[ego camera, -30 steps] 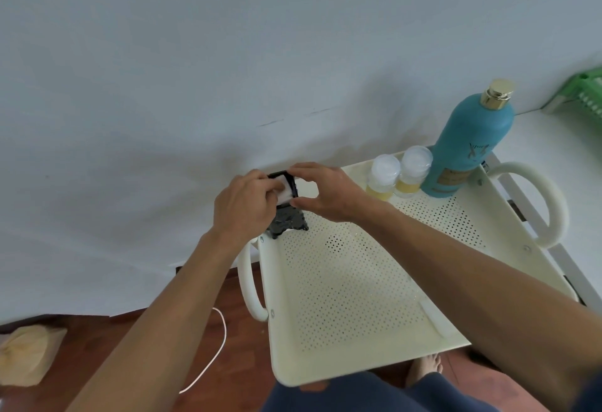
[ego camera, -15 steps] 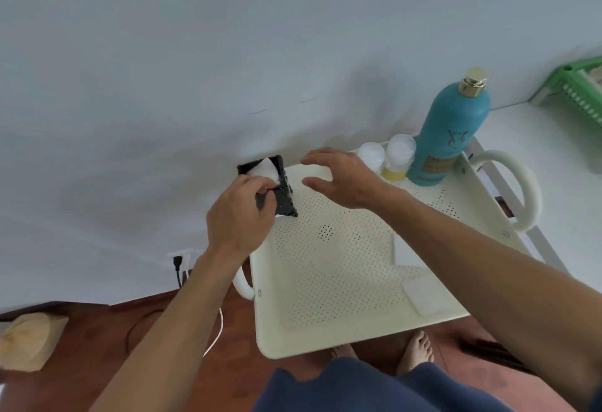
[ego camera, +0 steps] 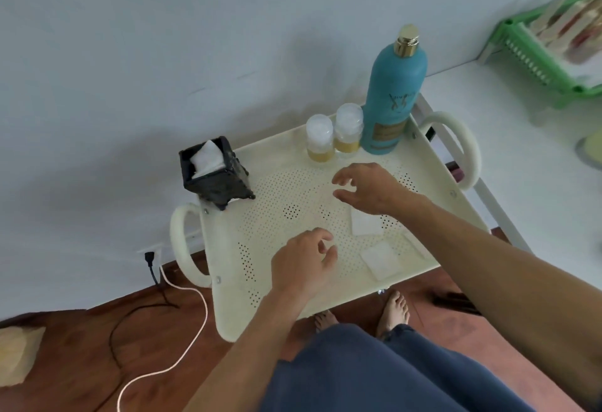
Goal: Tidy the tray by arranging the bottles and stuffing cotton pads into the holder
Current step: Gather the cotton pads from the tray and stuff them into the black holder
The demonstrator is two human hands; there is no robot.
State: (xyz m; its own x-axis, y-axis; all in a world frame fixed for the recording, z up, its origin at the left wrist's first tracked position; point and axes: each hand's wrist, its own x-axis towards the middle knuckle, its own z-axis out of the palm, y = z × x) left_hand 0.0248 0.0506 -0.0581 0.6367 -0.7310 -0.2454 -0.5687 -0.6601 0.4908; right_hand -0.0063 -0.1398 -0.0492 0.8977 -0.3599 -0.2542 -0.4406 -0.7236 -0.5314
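Here the perforated cream tray point(ego camera: 273, 268) carries everything: a tall teal bottle point(ego camera: 392, 98) at its far right corner, two small clear-capped bottles point(ego camera: 335, 136) just beside it, and a dark square holder point(ego camera: 213, 172) at the far left corner with white cotton pads point(ego camera: 207, 157) already inside. Both hands hover empty, fingers loosely spread: the right hand point(ego camera: 368, 188) above one loose cotton pad point(ego camera: 365, 222), the left hand point(ego camera: 304, 265) beside another loose pad point(ego camera: 379, 260). Likely next, pinch each thin pad by an edge, since it lies flat, then press it in upright against those already there.
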